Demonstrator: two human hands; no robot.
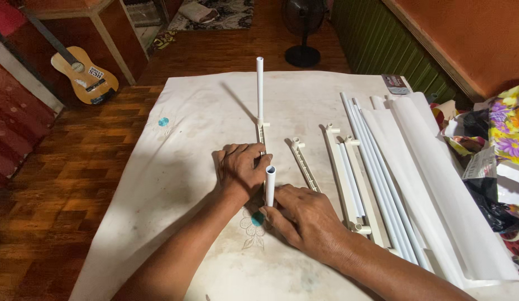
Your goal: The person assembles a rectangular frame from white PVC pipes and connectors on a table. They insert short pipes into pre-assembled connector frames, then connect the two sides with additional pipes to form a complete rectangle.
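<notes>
In the head view, both hands met near the middle of a white cloth (175, 167) spread over the surface. The left hand (241, 170) lay palm down with its fingers curled over a cream plastic rail (261, 132), pressing it flat; most of the rail was hidden beneath that hand, and only its far end showed. From that far end a white tube (260, 89) stood upright in a socket. The right hand (304, 217) wrapped around the base of a second, shorter white tube (270, 185), also upright, just beside the left hand's fingertips. Its grip was closed on that tube, though the thumb and the tube's lower end were covered, so the joint with the rail could not be made out. The left grip was narrow, bearing on the rail rather than circling it.

To the right lay a loose slotted rail (304, 164), then a pair of longer rails (348, 173) with round sockets, a bundle of long white tubes (376, 167), and folded white sheets (438, 184) cut off at the lower edge. Flowered fabric (510, 125) and a dark bag (493, 206) ran out of frame on the right. Beyond the surface, a small guitar (83, 75) leaned at the upper left, and a floor fan (302, 33) stood on the wooden floor (47, 189), its head cropped by the top edge.
</notes>
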